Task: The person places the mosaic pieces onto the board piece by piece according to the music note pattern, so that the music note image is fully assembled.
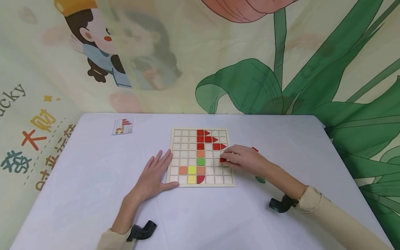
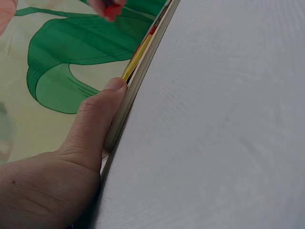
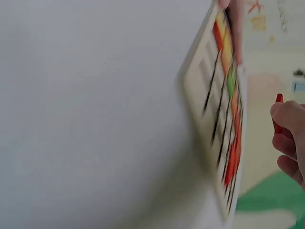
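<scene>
A pale grid board (image 1: 184, 149) lies on the table, with red, orange, green and yellow tiles set in some of its squares. My left hand (image 1: 153, 175) rests along the board's left edge, fingers straight, the thumb on the lower left corner. Over the board's right side, my right hand (image 1: 247, 159) pinches a small red tile (image 1: 222, 160) between thumb and fingers. The right wrist view shows this red tile (image 3: 278, 114) held up apart from the board; its full shape is hidden by the fingers. A red quarter-round tile (image 1: 200, 179) sits in the bottom row.
A small card (image 1: 122, 126) with a coloured grid pattern lies at the table's back left. Beyond my right hand is another red piece (image 1: 255, 149), and a green piece (image 1: 260, 179) lies partly under the right forearm. A patterned cloth (image 1: 175, 52) hangs behind the white table (image 1: 93, 194).
</scene>
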Demonstrator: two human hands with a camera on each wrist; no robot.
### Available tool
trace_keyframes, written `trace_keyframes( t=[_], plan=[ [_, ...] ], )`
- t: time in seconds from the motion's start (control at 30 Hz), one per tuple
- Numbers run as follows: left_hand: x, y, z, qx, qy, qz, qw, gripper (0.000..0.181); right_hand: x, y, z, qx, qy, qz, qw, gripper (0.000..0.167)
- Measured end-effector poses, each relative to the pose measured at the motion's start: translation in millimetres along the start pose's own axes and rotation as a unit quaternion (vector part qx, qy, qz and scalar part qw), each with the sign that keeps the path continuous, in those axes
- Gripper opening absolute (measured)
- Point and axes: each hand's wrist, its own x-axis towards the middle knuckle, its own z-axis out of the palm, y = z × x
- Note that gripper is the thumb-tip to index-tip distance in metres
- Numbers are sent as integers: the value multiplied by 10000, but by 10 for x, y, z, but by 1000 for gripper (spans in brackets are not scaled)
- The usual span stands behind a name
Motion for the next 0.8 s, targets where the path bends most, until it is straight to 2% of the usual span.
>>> trace_keyframes(
  t=[0.07,0.13,0.23,0.33,0.5,0.6,0.8],
  plan=[
    [-8,-5,-3,-9,-8,2,10000,105,254,-86,69,241,27,-93,9997,36],
    [-14,-9,-9,-46,-28,-10,10000,104,486,-159,146,408,-140,-163,9989,33],
    [-14,-15,-15,-52,-38,-10,10000,104,788,-244,272,708,-590,-108,9957,28],
    [-8,-12,-17,-81,-58,28,9999,104,995,-296,372,898,-1122,-43,9896,25],
    [1,-14,-1,-36,-70,90,9999,103,1146,-327,498,890,-1680,-183,9816,22],
    [-1,-20,1,-3,-63,93,9999,103,1170,-331,538,905,-1711,-254,9808,22],
    [-10,-20,-6,-16,-14,92,10000,103,1138,-333,540,1017,-1814,-111,9781,22]
  ],
)
